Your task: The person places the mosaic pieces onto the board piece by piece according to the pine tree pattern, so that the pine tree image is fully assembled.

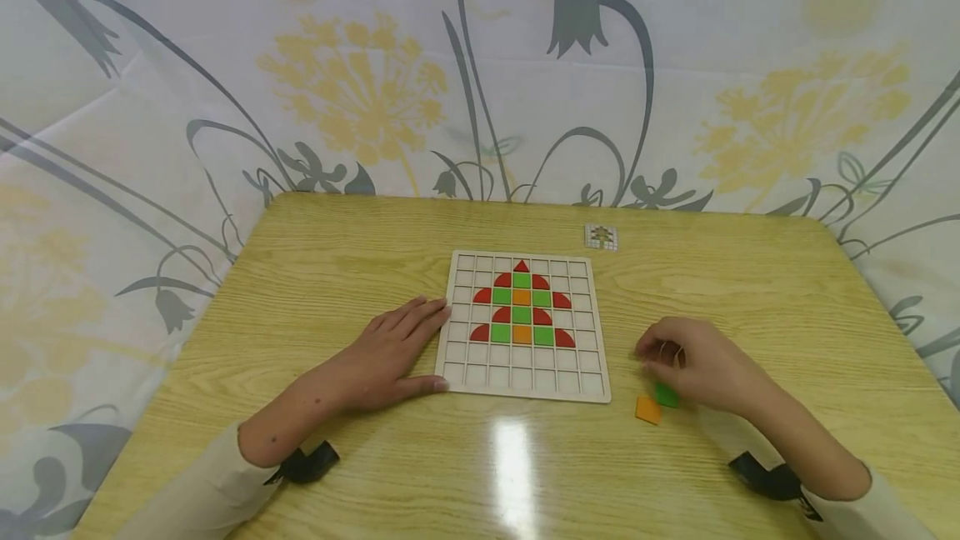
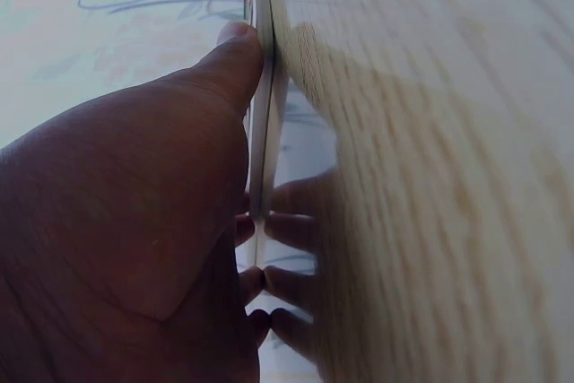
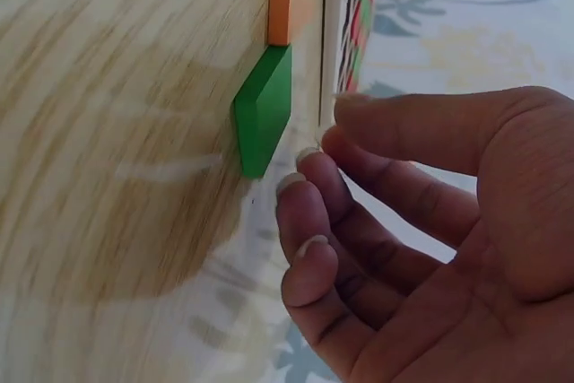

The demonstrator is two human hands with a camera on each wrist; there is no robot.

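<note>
A pale square grid board (image 1: 522, 377) lies on the table, with red, green and orange pieces set in its cells in a tree shape. My left hand (image 1: 386, 357) rests at its left side, fingertips and thumb touching the edge. In the left wrist view the thumb (image 2: 238, 56) presses along the board's rim (image 2: 262, 132). To the right of the board, my right hand (image 1: 693, 361) hovers just over a green square tile (image 3: 266, 114), fingers loosely bent and nothing between them. An orange square tile (image 1: 648, 410) lies against the green one.
A small card (image 1: 602, 237) printed with a tree pattern on a grid lies behind the board. The wooden table (image 1: 337, 248) ends at a flower-patterned cloth (image 1: 510, 107) at the back. Dark straps (image 1: 307, 465) sit at both wrists.
</note>
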